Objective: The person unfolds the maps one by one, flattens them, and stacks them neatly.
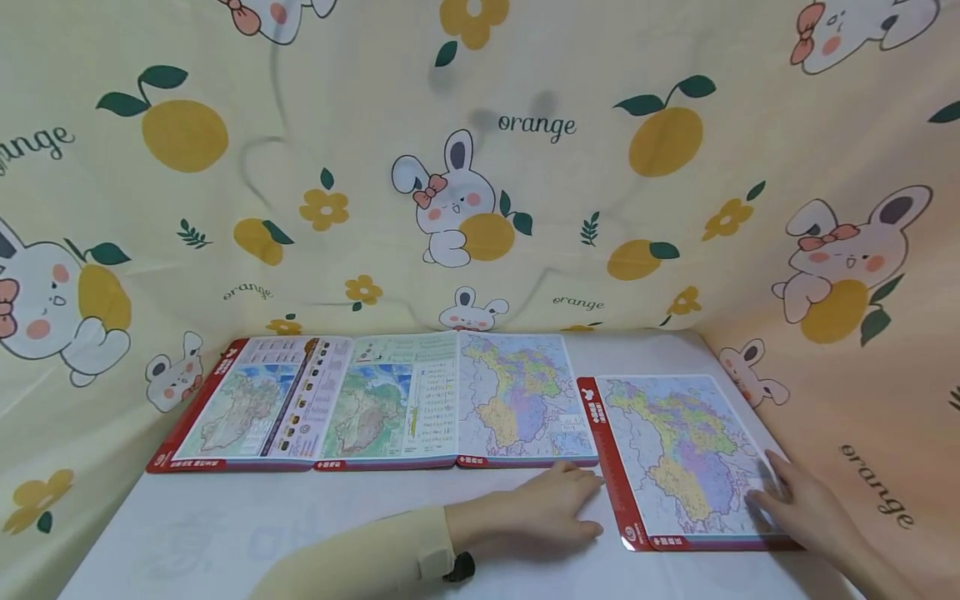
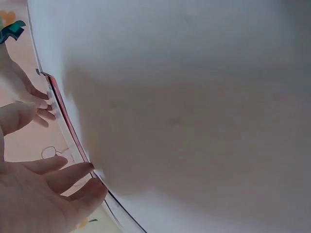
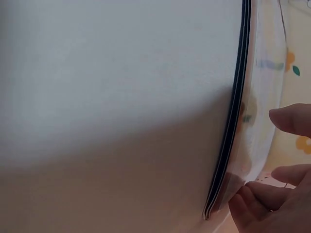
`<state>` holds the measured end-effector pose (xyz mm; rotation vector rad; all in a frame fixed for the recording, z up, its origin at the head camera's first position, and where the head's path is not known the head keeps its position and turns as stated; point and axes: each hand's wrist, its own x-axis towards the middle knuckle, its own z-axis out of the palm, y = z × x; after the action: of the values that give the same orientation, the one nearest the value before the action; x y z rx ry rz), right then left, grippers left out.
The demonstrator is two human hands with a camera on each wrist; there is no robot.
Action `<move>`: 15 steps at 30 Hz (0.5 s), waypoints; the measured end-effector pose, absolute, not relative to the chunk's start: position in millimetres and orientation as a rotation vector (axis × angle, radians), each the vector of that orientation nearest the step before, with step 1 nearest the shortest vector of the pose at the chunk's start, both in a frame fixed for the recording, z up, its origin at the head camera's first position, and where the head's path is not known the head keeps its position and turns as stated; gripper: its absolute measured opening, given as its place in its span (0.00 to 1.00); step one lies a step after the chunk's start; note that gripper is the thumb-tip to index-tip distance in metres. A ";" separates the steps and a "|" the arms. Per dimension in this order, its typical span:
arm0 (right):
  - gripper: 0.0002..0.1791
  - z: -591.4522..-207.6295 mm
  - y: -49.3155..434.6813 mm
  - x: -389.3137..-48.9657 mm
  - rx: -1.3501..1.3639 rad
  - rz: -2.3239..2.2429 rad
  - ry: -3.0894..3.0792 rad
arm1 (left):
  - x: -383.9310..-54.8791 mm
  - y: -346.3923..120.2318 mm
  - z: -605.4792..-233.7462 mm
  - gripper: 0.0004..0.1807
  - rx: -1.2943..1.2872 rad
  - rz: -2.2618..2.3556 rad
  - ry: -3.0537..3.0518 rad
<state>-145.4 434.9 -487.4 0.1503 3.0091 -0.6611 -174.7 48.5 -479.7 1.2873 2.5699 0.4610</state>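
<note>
A glossy map sheet (image 1: 678, 467) with a red left border lies flat at the right, on a stack of similar sheets by its layered edge. My right hand (image 1: 813, 508) is at its right side, thumb over the printed surface and fingers at the edge; in the right wrist view the thumb (image 3: 291, 119) stands apart from the fingers. To the left, a political map (image 1: 517, 400) ends a row of maps. My left hand (image 1: 558, 500) reaches to its lower right corner, fingertips right at the edge, thumb spread away. The left wrist view shows those fingers (image 2: 73, 177) loosely extended along the edge.
Two relief maps, one at far left (image 1: 240, 408) and one in the middle (image 1: 367, 417), lie in the same row. All rest on a white tabletop (image 1: 225, 525). A yellow cloth (image 1: 337, 125) with rabbits and oranges hangs behind and at both sides.
</note>
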 end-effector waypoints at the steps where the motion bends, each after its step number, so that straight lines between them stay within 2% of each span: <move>1: 0.52 -487.0 435.0 -144.8 0.177 -0.647 2.990 | -174.7 52.2 -479.6 0.35 1.291 0.476 2.557; 5: 0.53 -484.7 434.7 -143.2 0.213 -0.634 2.957 | -173.1 64.2 -478.3 0.34 1.294 0.555 2.512; 15: 0.58 -480.1 436.9 -147.1 0.415 -0.899 2.702 | -163.2 77.3 -472.4 0.32 1.009 0.878 2.400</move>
<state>-147.1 436.9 -480.1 0.4149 2.7017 -0.8987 -163.2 77.3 -472.4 1.0086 2.4005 0.8783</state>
